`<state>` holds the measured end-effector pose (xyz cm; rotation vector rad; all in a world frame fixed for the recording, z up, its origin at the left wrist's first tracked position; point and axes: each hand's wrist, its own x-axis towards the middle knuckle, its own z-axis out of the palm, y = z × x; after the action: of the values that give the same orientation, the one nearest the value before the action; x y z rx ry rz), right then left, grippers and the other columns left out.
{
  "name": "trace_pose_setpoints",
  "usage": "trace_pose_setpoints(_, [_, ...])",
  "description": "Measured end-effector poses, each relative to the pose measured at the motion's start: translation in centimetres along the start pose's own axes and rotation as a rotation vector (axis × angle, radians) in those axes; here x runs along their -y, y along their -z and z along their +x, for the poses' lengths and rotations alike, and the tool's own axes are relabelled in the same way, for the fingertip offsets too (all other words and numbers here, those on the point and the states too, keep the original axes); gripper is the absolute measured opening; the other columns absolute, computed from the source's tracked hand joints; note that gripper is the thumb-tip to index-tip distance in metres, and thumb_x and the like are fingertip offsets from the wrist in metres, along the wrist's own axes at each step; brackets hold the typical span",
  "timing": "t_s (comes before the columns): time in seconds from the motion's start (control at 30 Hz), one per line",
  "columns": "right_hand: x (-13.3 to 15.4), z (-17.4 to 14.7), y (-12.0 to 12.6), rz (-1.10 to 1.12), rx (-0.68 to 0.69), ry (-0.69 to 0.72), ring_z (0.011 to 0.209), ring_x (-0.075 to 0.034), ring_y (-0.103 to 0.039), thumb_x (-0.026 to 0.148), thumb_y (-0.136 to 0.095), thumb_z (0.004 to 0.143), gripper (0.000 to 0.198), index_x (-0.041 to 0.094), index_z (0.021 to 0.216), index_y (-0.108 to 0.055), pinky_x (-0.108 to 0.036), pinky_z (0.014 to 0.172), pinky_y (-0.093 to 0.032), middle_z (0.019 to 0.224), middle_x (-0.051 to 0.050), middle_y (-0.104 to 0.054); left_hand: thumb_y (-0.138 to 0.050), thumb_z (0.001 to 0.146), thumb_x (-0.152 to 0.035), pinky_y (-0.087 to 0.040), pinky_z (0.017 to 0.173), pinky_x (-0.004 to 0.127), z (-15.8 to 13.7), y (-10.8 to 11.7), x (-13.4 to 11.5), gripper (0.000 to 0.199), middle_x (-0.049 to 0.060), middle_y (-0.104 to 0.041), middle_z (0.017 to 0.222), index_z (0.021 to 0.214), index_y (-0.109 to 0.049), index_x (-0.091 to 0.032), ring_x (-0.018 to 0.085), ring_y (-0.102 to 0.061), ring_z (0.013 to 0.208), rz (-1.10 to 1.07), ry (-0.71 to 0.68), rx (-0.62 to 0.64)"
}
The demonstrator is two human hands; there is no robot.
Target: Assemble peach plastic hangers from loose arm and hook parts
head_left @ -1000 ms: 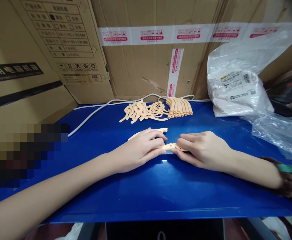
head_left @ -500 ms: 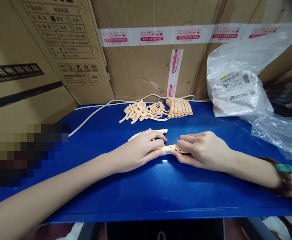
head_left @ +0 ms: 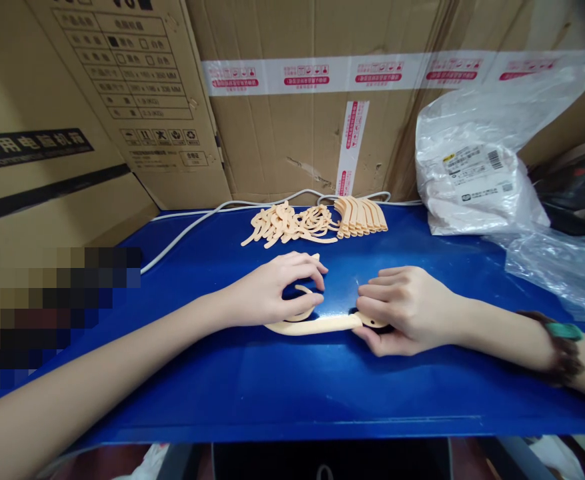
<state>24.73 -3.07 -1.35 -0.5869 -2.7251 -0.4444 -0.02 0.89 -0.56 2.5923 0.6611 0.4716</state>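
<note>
My right hand (head_left: 405, 310) is closed round one end of a long, curved cream plastic piece (head_left: 322, 325), whose other end reaches left beneath my left hand. A dark hole shows in the cream part by my right fingers. My left hand (head_left: 285, 287) is over the table with thumb and fingers spread apart. A thin curved cream strip (head_left: 303, 315) shows in the gap by its thumb, partly hidden. Behind the left fingers, the tip of another cream piece (head_left: 317, 257) peeks out.
At the back of the blue table (head_left: 282, 393) lie a pile of thin cream strips (head_left: 285, 223) and a row of wider curved pieces (head_left: 361, 217). A white cable (head_left: 182, 235) runs behind them. Cardboard boxes (head_left: 292, 133) stand behind; a plastic bag (head_left: 477, 167) sits at right.
My left fingers have opened and come off the cream piece. The piece has moved nearer to me, and more of its length shows. My right hand has shifted slightly nearer, still holding its end.
</note>
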Motion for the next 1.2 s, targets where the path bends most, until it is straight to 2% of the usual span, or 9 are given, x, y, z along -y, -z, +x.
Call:
trace_pose_setpoints(0.17, [-0.8,0.2,0.0,0.076,0.014,0.006,0.054,-0.013,-0.039,0.052,-0.042,0.095,0.047,0.019,0.063,-0.05,-0.029,0.059,-0.028,0.06,0.0,-0.054,-0.065,0.086,-0.031,-0.035,0.11,0.041,-0.1,0.4,1.0,0.025,0.009,-0.055,0.135,0.109,-0.062,-0.021,0.024,-0.043,0.132,-0.048,0.0,0.054])
trace_pose_setpoints(0.3, [-1.2,0.3,0.1,0.105,0.017,-0.037,0.059,-0.014,-0.039,0.057,-0.04,0.095,0.049,0.019,0.065,-0.051,-0.03,0.063,-0.029,0.063,0.0,-0.052,-0.07,0.082,-0.035,-0.033,0.111,0.041,-0.1,0.5,1.0,0.033,0.008,-0.053,0.136,0.111,-0.061,-0.022,0.024,-0.041,0.133,-0.051,-0.008,0.067])
trace_pose_setpoints(0.53, [-1.1,0.6,0.0,0.192,0.078,-0.022,0.069,-0.016,-0.042,0.065,-0.049,0.087,0.05,0.019,0.071,-0.053,-0.03,0.07,-0.031,0.071,-0.001,-0.051,-0.05,0.093,-0.02,-0.037,0.106,0.039,0.2,-0.1,1.3,0.013,0.009,-0.058,0.126,0.1,-0.061,-0.019,0.02,-0.05,0.122,-0.004,0.001,-0.04])
trace_pose_setpoints(0.63, [-1.1,0.6,-0.1,0.227,0.092,-0.03,0.07,-0.016,-0.042,0.065,-0.051,0.087,0.049,0.018,0.071,-0.053,-0.03,0.069,-0.032,0.073,-0.002,-0.052,-0.047,0.094,-0.02,-0.037,0.107,0.04,0.2,-0.3,1.1,0.014,0.009,-0.059,0.124,0.097,-0.061,-0.019,0.02,-0.05,0.123,0.007,0.012,-0.05])
trace_pose_setpoints(0.73, [-1.1,0.6,0.0,0.225,0.089,-0.039,0.071,-0.017,-0.042,0.062,-0.052,0.087,0.046,0.018,0.072,-0.054,-0.03,0.069,-0.032,0.074,-0.003,-0.052,-0.054,0.091,-0.026,-0.037,0.108,0.043,0.2,-0.2,0.9,0.012,0.009,-0.058,0.126,0.099,-0.061,-0.02,0.022,-0.048,0.125,-0.005,0.018,-0.036])
trace_pose_setpoints(0.83, [-1.1,0.6,-0.1,0.223,0.081,-0.046,0.072,-0.017,-0.042,0.059,-0.053,0.088,0.044,0.018,0.073,-0.055,-0.03,0.069,-0.033,0.075,-0.003,-0.053,-0.063,0.086,-0.028,-0.036,0.109,0.044,0.2,-0.2,0.9,0.019,0.009,-0.056,0.129,0.103,-0.06,-0.021,0.024,-0.045,0.128,-0.008,0.024,-0.014])
trace_pose_setpoints(0.93, [-1.2,0.6,-0.2,0.239,0.071,-0.045,0.073,-0.017,-0.043,0.057,-0.054,0.088,0.042,0.018,0.074,-0.055,-0.03,0.07,-0.035,0.076,-0.004,-0.054,-0.062,0.086,-0.028,-0.035,0.11,0.044,0.2,-0.1,0.8,0.022,0.01,-0.054,0.132,0.106,-0.059,-0.02,0.024,-0.043,0.13,0.01,0.035,0.008])
trace_pose_setpoints(1.1, [-1.3,0.5,-0.3,0.256,0.065,-0.047,0.075,-0.018,-0.044,0.054,-0.054,0.089,0.038,0.018,0.076,-0.056,-0.031,0.072,-0.036,0.079,-0.005,-0.056,-0.056,0.091,-0.036,-0.03,0.114,0.049,0.1,0.1,0.3,0.042,0.015,-0.043,0.145,0.129,-0.048,-0.019,0.027,-0.033,0.139,0.114,0.068,0.065])
trace_pose_setpoints(1.2, [-1.2,0.5,-0.2,0.243,0.068,-0.047,0.076,-0.018,-0.045,0.052,-0.054,0.09,0.037,0.018,0.075,-0.055,-0.031,0.072,-0.036,0.082,-0.006,-0.057,-0.054,0.092,-0.04,-0.027,0.115,0.052,-0.1,0.1,0.1,0.051,0.014,-0.038,0.149,0.138,-0.041,-0.021,0.029,-0.027,0.142,0.143,0.068,0.032])
